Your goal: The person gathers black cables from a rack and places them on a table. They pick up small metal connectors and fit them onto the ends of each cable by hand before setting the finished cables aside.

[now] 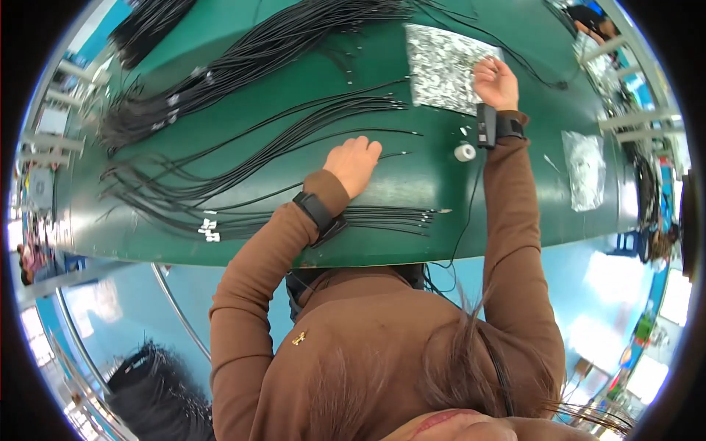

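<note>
My left hand [353,166] is over the middle of the green table, palm down with its fingers curled. A thin black cable [393,154] runs under it, and its tip comes out to the right of the fingers; the grip itself is hidden. My right hand [497,84] is at the right edge of a clear bag of small silvery parts [443,67]. Its fingers are curled in, and whatever they pinch is too small to make out. More black cables [294,131] fan out beyond my left hand, and another row [390,214] lies nearer the table edge.
A thick bundle of black cables [257,55] stretches across the far left. A white spool [464,153] stands below my right wrist, with a plastic bag [585,170] farther right. White tags [209,229] lie on the near cables. Black bundles hang beside the table at lower left [158,393].
</note>
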Motion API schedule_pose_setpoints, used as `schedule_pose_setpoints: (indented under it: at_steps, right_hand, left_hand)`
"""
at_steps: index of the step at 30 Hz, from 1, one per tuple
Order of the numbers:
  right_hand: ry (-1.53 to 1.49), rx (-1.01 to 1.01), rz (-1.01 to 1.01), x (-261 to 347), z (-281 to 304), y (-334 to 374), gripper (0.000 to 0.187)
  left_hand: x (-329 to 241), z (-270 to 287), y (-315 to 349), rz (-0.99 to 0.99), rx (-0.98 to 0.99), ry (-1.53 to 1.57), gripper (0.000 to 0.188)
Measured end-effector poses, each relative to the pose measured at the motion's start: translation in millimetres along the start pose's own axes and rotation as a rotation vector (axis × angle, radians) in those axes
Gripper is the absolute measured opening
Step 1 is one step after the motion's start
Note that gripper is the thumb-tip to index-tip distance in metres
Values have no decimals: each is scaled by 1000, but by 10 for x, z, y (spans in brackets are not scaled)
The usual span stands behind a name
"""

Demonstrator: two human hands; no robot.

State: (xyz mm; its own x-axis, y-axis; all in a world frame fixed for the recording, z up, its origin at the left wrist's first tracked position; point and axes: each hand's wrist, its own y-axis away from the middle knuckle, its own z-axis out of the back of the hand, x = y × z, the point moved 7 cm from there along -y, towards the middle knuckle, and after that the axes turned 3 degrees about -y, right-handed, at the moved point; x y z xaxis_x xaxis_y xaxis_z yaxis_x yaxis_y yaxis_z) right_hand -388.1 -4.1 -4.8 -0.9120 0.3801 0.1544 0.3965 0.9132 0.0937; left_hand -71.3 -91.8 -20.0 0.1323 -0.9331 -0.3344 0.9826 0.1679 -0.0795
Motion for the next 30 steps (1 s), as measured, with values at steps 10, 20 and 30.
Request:
schedule_pose_setpoints:
  at_steps: [10,20,30]
  right_hand:
    - [283,-213,14,-1281,-164,945,18]
    - [444,-150,-201,-1898,165,1391,17]
    - [471,-164,-189,-1862,161,1407,18]
  left_hand:
    - [-126,540,-31,101,-320,503,12]
    - [-292,497,97,-42,-330,467,3]
    - [-334,437,123,-37,-258,381,5]
